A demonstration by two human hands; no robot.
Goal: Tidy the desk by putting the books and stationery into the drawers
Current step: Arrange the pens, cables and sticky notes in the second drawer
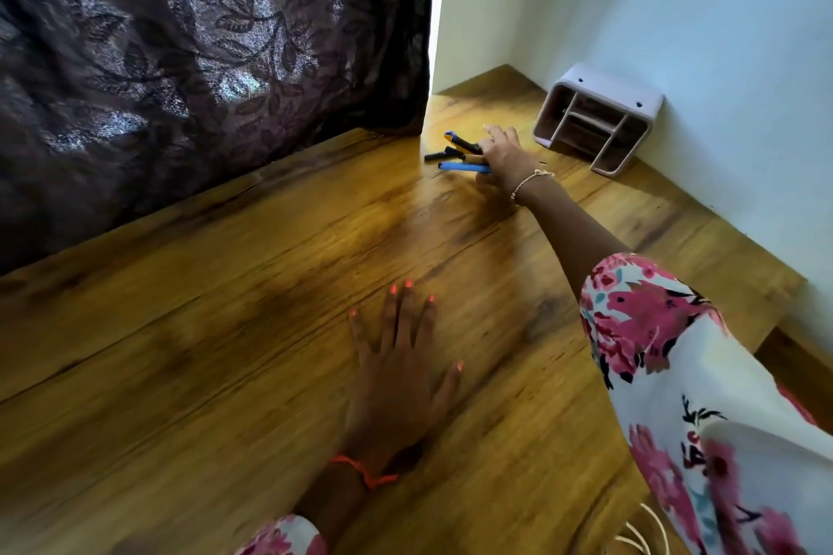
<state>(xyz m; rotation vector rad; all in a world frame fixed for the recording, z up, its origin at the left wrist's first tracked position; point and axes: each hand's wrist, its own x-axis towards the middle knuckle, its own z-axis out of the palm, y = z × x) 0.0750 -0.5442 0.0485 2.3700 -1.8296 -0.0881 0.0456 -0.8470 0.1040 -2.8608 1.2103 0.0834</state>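
Bracing flat on the desk (pixel 180 374), the left hand (pixel 396 383) was held open, fingers spread, nothing gripped. Near the far corner, the pens (pixel 459 155) were fanned out on the desk from the right hand (pixel 505 153), which was curled round their near ends. All pens were to be bunched firmly before lifting. An organizer (pixel 599 122) was set against the wall.

Dark curtain (pixel 180 59) with a shiny leaf pattern hangs along the worktop (pixel 203 351) far-left edge, hem touching the wood. The worktop is wood-grain, yellow-brown with darker patches. Pale wall (pixel 721 36) runs along the right edge. A bright strip of light (pixel 438 14) shows between curtain and wall at the far corner. A pale lilac desk organizer (pixel 599 122) is tipped on its side near that corner, against the wall, compartments facing out over the worktop.
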